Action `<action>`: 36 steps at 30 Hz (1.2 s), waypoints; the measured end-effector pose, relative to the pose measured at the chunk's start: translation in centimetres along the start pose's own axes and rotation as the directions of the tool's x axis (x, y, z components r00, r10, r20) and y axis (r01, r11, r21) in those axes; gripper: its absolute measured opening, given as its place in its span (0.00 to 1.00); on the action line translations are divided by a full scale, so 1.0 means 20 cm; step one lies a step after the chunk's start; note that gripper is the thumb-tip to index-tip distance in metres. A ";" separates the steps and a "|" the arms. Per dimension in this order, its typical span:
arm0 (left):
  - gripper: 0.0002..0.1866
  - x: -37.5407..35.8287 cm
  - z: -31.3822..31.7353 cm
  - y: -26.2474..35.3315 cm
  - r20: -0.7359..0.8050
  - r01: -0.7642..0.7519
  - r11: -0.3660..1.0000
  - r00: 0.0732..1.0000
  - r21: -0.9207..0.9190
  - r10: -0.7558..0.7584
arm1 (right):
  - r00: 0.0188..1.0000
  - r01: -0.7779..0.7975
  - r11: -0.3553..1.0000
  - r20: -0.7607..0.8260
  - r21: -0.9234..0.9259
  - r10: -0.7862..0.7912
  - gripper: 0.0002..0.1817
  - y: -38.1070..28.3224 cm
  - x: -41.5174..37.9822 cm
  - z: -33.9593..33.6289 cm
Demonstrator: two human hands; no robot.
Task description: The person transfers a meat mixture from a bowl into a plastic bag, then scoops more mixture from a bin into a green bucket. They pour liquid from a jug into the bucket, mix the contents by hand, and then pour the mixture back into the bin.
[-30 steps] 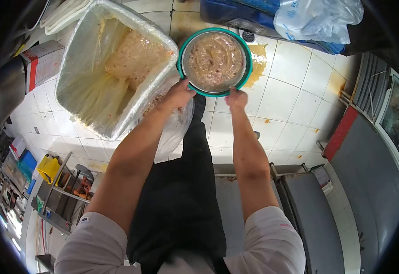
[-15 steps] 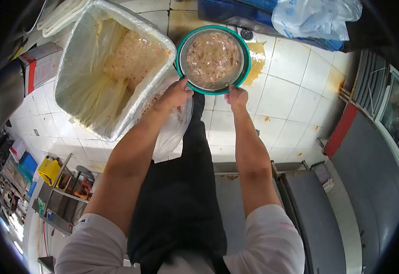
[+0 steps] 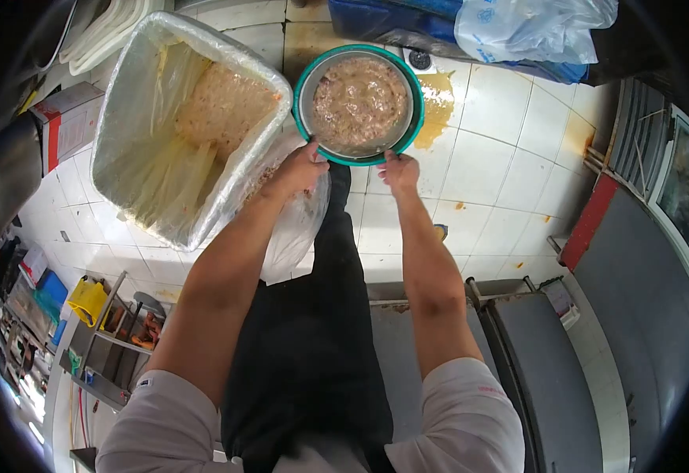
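Note:
I hold a round green-rimmed basin [image 3: 303,69] with a metal bowl inside it, full of brown wet mush. My left hand [image 3: 303,167] grips its near rim on the left. My right hand [image 3: 398,169] grips the near rim on the right. The basin hangs over the white tiled floor, just right of a large bin lined with clear plastic [image 3: 124,150]. The bin holds a heap of the same brownish mush [image 3: 222,102] in its far corner.
A blue sack and a clear plastic bag [image 3: 530,27] lie on the floor beyond the basin. Brown spill [image 3: 437,98] stains the tiles. A grey metal counter [image 3: 549,378] runs on my right, a wire shelf rack [image 3: 104,339] on my left.
The basin has moved slightly away from me and to the left, nearer the bin's corner. Both hands keep their grip on its rim.

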State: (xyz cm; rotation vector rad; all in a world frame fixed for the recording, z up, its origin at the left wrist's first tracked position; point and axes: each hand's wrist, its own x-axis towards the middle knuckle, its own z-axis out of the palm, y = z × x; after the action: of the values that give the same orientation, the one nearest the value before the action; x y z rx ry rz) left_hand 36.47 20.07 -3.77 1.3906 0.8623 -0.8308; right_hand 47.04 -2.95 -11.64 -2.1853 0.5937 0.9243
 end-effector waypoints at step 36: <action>0.20 0.23 -0.03 0.26 -0.635 0.197 0.886 0.761 0.419 0.131 | 0.951 0.192 0.968 0.213 0.163 -0.224 0.14 0.04 0.36 0.13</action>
State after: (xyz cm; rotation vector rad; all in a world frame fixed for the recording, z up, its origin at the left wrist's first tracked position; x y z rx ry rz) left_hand 43.20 20.85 -5.54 2.1738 1.2748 -0.5880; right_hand 50.03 -2.71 -18.72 -1.9365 0.2997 0.9732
